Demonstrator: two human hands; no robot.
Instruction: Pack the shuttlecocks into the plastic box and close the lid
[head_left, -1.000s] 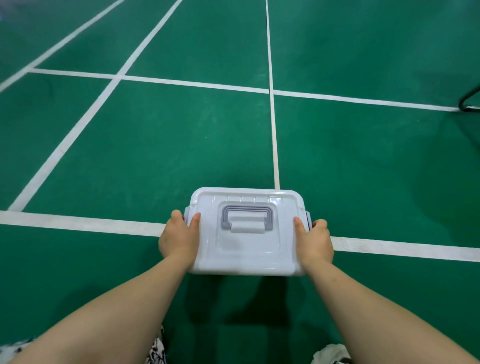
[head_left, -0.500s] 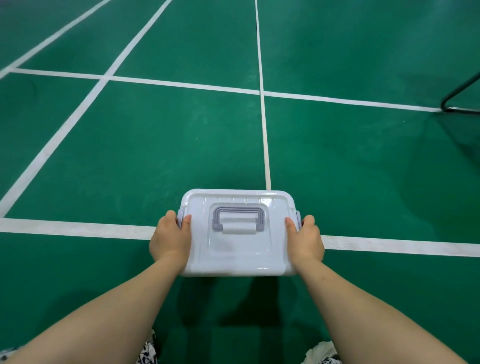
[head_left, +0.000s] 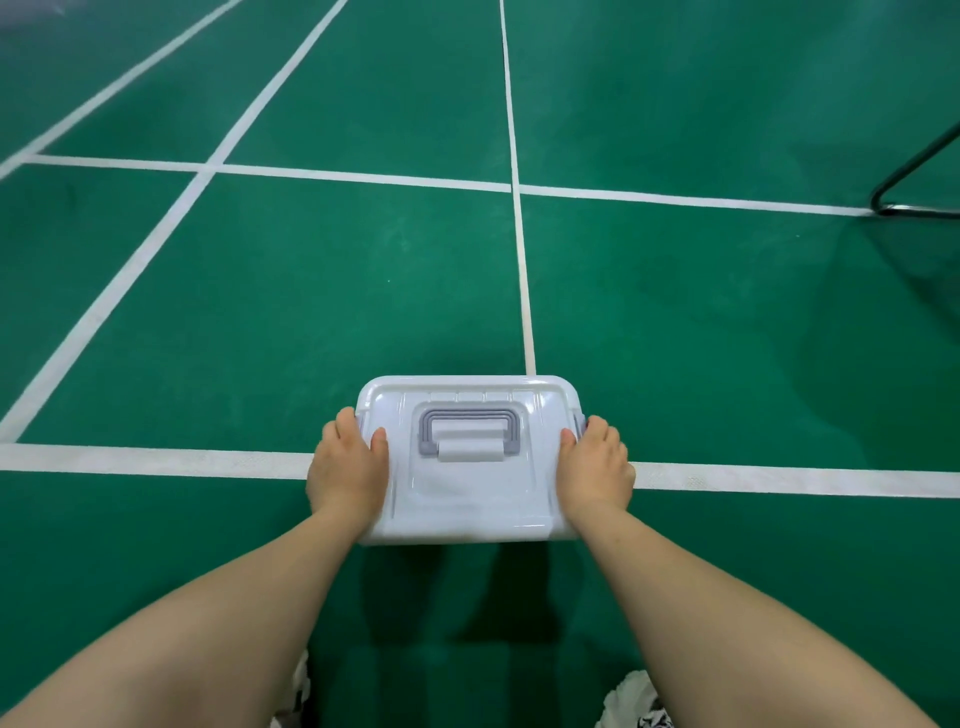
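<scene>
A pale plastic box (head_left: 470, 499) with its lid on lies on the green court floor, straddling a white line. A grey handle (head_left: 469, 431) lies flat on the lid. My left hand (head_left: 347, 470) grips the box's left side, thumb on the lid and fingers curled over the side latch. My right hand (head_left: 596, 467) grips the right side the same way. No shuttlecock is visible; the box's inside is hidden by the lid.
White court lines (head_left: 524, 291) cross the green floor (head_left: 311, 312). A black metal frame (head_left: 914, 176) stands at the far right edge. Patterned fabric (head_left: 636, 706) shows at the bottom between my arms.
Both hands stay on the box's sides. The view has shifted slightly, so the box sits a little left of and lower than before and more of the black frame shows.
</scene>
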